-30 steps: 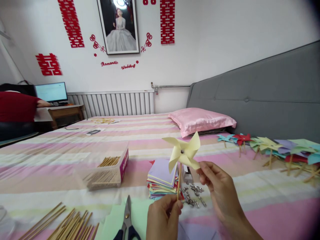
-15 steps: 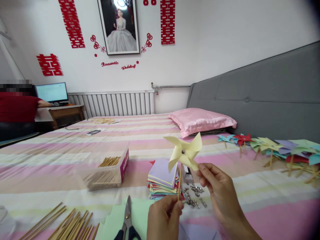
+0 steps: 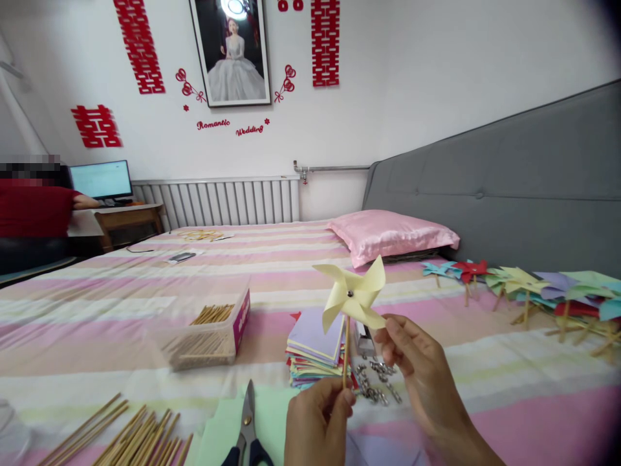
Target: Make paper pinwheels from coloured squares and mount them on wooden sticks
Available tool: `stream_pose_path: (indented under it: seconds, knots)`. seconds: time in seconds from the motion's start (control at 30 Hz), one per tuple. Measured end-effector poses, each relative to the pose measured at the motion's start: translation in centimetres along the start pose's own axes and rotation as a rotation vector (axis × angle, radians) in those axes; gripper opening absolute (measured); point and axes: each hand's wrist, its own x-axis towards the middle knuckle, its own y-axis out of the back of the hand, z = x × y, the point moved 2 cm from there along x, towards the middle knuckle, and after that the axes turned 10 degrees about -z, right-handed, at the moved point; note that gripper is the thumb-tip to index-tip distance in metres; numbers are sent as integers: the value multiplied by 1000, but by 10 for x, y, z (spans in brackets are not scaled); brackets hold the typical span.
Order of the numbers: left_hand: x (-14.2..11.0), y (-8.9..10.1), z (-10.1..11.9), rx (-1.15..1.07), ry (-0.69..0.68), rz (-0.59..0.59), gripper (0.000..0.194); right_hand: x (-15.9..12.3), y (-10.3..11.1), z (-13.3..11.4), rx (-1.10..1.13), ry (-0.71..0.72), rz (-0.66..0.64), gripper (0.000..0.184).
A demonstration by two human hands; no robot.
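A pale yellow paper pinwheel [image 3: 350, 294] stands upright in front of me, a small metal pin at its centre and a thin wooden stick [image 3: 346, 349] below. My left hand [image 3: 317, 417] is closed on the lower stick, pinching it between thumb and fingers. At the pinwheel's lower right blade tip, the thumb and index finger of my right hand [image 3: 420, 366] are closed. Behind the stick lies a stack of coloured paper squares [image 3: 315, 343]. Small metal pins [image 3: 376, 382] are scattered beside it. Scissors [image 3: 248, 424] rest on green paper [image 3: 220, 421] to the left of my left hand.
Wooden sticks [image 3: 145, 440] lie at the front left, behind them a clear plastic box [image 3: 204, 349] of sticks. Finished pinwheels [image 3: 528, 281] are along the right, near the grey headboard [image 3: 509, 168]. A pink pillow [image 3: 392, 236] is farther back. A person in red [image 3: 33, 210] sits far left.
The pinwheel has shifted slightly left, and its blades are turned a little differently. My right hand has moved slightly left with it. My left hand stays on the stick.
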Motion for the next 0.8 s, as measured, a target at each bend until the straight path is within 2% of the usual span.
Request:
stream_pose_path:
  seconds: [0.33, 0.8]
  knots:
    - [0, 1, -1, -6, -18, 7, 27, -5, -17, 0, -45, -51, -156, 29]
    - [2, 1, 0, 3, -21, 7, 28, -4, -17, 11, -88, -121, -281, 24]
